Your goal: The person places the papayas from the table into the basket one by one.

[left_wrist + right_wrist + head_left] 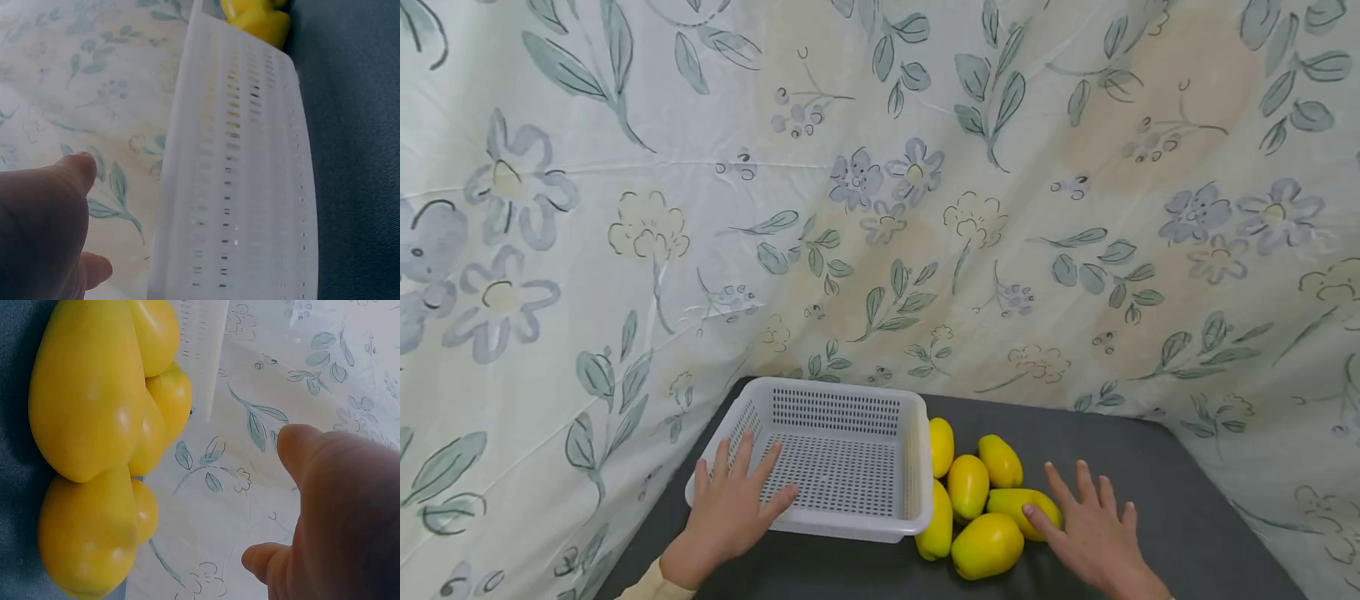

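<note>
A white plastic basket with slotted walls stands on the dark table, nothing inside it. My left hand hovers over its near left corner, fingers spread and straight. In the left wrist view the thumb is apart from the basket's wall. Several yellow mangoes lie bunched against the basket's right side. My right hand, fingers spread, is just right of the bunch, its thumb overlapping the rightmost mango in the head view. The right wrist view has a gap between that hand and the mangoes.
A dark cloth-like surface covers the table, which reaches right beyond the mangoes. A pale curtain printed with leaves and flowers hangs behind the table and along both sides.
</note>
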{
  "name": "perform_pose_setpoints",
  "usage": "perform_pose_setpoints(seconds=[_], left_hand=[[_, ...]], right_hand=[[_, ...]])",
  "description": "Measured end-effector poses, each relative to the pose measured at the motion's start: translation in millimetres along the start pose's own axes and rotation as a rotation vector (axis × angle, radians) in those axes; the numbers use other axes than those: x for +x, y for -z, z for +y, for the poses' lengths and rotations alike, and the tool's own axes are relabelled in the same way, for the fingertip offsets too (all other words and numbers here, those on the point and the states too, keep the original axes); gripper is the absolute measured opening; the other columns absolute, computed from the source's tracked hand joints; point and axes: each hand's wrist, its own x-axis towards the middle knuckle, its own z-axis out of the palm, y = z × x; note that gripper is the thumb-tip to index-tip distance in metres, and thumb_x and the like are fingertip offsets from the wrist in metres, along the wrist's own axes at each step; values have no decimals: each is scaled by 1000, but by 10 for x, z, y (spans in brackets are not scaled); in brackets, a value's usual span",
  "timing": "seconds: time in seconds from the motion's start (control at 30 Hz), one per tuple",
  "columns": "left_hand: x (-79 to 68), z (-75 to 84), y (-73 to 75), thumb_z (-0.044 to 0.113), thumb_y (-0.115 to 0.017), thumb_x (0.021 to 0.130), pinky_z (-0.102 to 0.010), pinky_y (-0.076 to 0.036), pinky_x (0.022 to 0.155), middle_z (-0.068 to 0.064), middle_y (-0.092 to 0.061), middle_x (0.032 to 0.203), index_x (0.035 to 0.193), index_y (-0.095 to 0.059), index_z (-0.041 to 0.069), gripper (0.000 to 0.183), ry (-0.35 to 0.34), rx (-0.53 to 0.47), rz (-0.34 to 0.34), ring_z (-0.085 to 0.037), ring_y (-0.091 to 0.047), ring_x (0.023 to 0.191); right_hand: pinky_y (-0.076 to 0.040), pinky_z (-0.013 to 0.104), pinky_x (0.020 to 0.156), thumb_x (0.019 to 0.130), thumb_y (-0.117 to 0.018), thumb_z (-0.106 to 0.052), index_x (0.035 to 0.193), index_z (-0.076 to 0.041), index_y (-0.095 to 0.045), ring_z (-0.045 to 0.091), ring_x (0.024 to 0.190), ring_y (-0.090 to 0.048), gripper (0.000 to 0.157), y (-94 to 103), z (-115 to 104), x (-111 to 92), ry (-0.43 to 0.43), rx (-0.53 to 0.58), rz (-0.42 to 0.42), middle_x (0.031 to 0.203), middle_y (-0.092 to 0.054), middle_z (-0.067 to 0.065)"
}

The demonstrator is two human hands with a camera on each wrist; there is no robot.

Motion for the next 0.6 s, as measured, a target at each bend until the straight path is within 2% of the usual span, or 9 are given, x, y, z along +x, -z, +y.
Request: perform_pose_setpoints(seconds=[0.17, 0.4, 0.5, 0.6], left_hand=[[-89, -42, -96, 69, -56, 92, -85, -16, 107, -29, -34, 161, 149, -52, 15, 79, -2, -2, 6, -64, -24, 146], [-182, -64, -215, 74, -61, 86, -85, -14, 107, -32, -33, 160, 147, -55, 16, 84, 40, -33, -43, -65, -22, 145], [-191, -60, -254, 72, -63, 86, -85, -14, 107, -31, -43, 153, 137, -63, 14, 77, 58, -11, -33, -64, -26, 144], [-202, -51, -281, 69, -65, 86, -83, -14, 107, -27, -57, 136, 124, -69, 14, 67, 76, 7, -13, -61, -36, 138]], right_hand=[[-12, 88, 101, 89, -34, -86, 160, -11, -29, 75, 138, -8, 104, -34, -2, 19, -7, 10, -13, 159, -6, 43], [-11, 88, 102, 89, -34, -87, 161, -12, -29, 74, 138, -7, 104, -77, -3, 29, -17, 11, -24, 160, -5, 43], [-12, 88, 102, 89, -34, -87, 160, -12, -29, 74, 138, -8, 104, -94, -6, 29, -14, 11, -20, 159, -6, 43], [-13, 88, 102, 89, -35, -87, 160, -12, -30, 74, 138, -9, 104, -106, -18, 28, -13, 11, -15, 159, -7, 43]])
